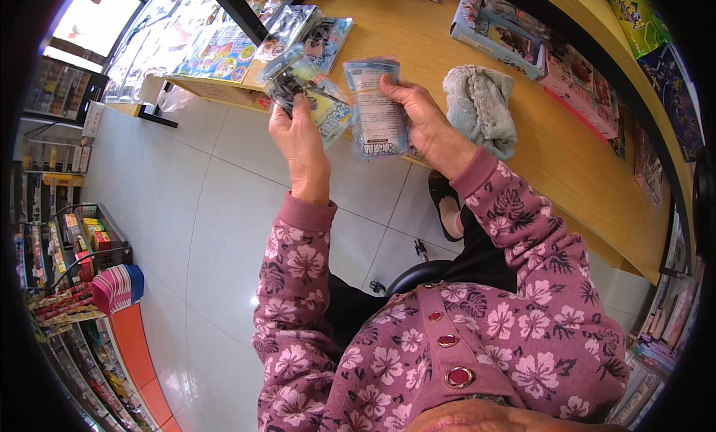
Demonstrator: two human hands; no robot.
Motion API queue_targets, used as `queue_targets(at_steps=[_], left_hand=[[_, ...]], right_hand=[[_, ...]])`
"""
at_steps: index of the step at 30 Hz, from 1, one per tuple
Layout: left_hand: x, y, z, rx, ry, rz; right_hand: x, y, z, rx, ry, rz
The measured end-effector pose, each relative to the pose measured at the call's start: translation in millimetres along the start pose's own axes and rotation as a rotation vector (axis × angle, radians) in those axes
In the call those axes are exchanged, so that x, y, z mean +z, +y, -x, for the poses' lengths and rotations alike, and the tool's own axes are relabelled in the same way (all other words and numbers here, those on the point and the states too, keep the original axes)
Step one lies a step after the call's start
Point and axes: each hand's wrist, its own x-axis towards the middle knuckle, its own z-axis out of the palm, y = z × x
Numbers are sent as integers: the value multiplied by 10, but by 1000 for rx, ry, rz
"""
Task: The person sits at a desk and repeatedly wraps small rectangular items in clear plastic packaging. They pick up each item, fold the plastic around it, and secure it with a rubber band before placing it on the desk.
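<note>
My left hand (pixel 299 135) grips a clear plastic packet (pixel 321 99) with a yellow and blue printed front and dark pieces inside. In my right hand (pixel 422 118) is a blue-edged plastic packet (pixel 377 116), or a small stack of them, its white printed back facing up; a thin band seems to cross it. Both packets are held up over the near edge of a wooden shelf (pixel 414 34). More packets (pixel 330 37) lie on the shelf just beyond my left hand. A folded grey-green cloth (pixel 479 110) rests on the shelf right of my right hand.
Boxed toys (pixel 498 37) and a pink box (pixel 579 85) stand along the shelf's back right. Black metal posts (pixel 238 12) frame it. At left are a wire basket of goods (pixel 98 236) and a striped cloth (pixel 117 289). Below me is a wheeled stool (pixel 417 272) on the tiled floor (pixel 240 152).
</note>
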Motion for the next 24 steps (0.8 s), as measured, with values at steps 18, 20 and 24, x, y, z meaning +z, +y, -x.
queue_targets(at_steps=[18,20,24], left_hand=[[75,-376,-8,-121,-233,-220],[99,-398,-10,-93,-244,-229],[145,-442,-13,-68,-224,-222]], right_hand=[[-248,-200,-77,241,-695,-576],[-227,-162,-68,197,-829,-604],[-169,-135,-41,119,-842,-505]])
